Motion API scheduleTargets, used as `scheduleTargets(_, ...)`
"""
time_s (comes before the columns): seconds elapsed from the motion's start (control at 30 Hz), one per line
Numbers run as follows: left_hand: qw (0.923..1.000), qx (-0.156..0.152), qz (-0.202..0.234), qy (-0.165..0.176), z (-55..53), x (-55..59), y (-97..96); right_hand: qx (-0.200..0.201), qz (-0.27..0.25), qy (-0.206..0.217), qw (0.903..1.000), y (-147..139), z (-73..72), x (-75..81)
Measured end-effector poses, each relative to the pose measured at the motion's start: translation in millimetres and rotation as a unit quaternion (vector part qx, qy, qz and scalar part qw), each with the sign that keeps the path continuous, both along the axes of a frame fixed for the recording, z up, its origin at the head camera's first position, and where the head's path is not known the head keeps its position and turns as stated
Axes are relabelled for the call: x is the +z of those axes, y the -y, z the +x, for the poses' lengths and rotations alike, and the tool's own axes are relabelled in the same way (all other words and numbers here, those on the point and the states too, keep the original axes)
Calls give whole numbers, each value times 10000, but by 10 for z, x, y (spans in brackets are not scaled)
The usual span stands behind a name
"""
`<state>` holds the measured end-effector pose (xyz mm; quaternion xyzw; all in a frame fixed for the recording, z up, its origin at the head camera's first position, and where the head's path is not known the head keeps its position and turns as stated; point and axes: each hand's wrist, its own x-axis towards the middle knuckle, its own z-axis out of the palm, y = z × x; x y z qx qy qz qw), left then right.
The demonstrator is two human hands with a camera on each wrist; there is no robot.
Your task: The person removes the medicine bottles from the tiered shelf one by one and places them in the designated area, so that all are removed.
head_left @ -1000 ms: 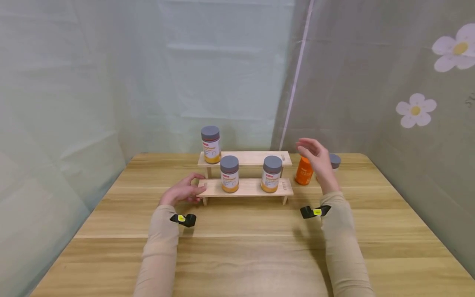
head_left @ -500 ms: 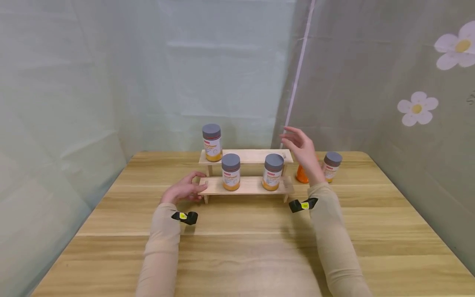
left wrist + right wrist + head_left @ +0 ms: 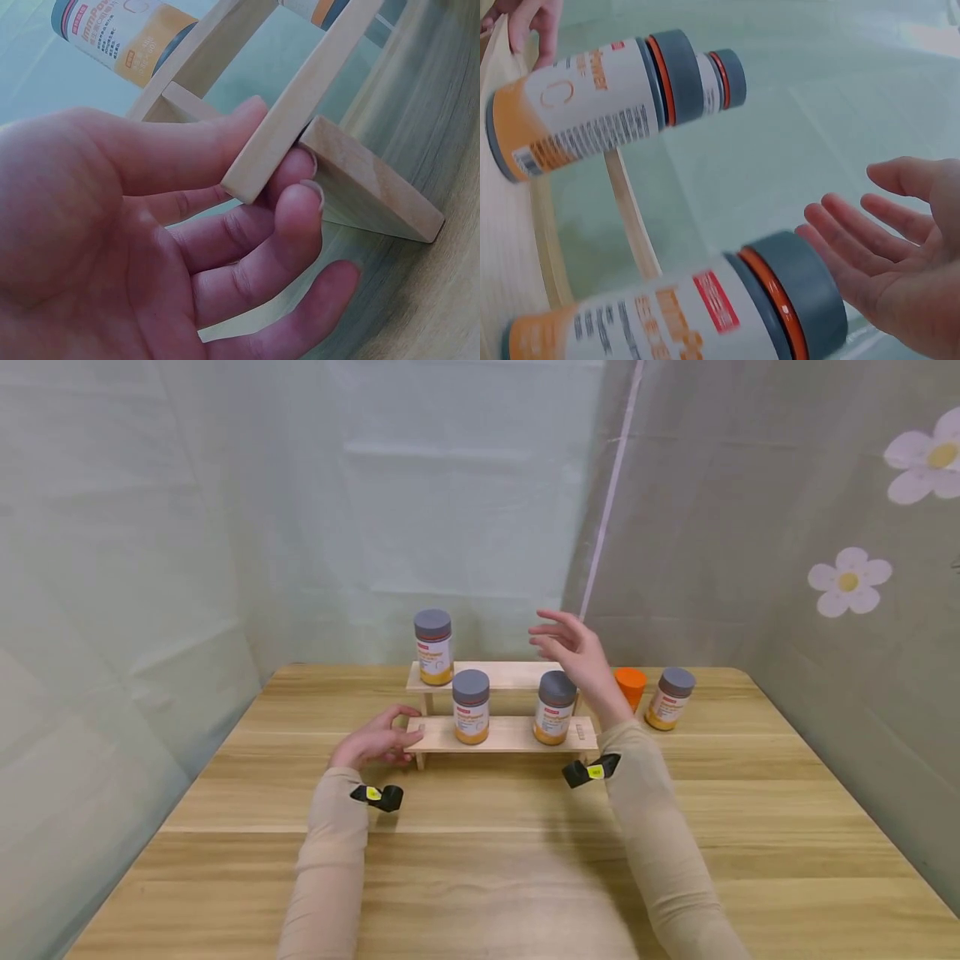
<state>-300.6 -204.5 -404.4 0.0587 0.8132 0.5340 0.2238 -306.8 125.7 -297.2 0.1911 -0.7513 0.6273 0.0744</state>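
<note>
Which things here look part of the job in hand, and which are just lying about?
Likely part of the job:
wooden shelf, its left end gripped by the left hand
three grey-lidded jars standing on it, near the empty right hand
perhaps the matching jar on the table

Probably incidental:
orange container beside that jar, partly hidden
flowered backdrop

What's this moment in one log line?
left hand: fingers grip rack | right hand: raised, empty | upper tier: one jar | lower tier: two jars

Tbl: rack, org btl, gry-cap jar | rack top: 1 jar | btm: 2 jars
</note>
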Motion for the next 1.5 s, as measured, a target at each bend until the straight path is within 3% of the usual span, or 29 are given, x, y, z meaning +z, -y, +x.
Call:
scheduleTargets(0.37,10000,9,-14,1,-34,-18,-10,746,-641,420,9943,299,-136,-16)
scheduleTargets(0.63,10000,-24,36,-47,-66,-5,-44,966,-932,889,9869,510,-247,25)
scheduleTargets(0.8,10000,16,45,-1,-83,-9,-75,1058,-759,1188,9843,610,-315,34)
scheduleTargets(1.07,10000,28,32,-17,-77,-9,-97,1196,-418,1268,9838,778,-393,5)
scheduleTargets(1.2,10000,20,21,-55,-93,-18,-91,1030,-288,1271,9861,869,-418,-11)
scheduleTargets(1.5,9998,19,-90,-150,-91,-29,-100,550,617,1217,9891,1035,-451,27)
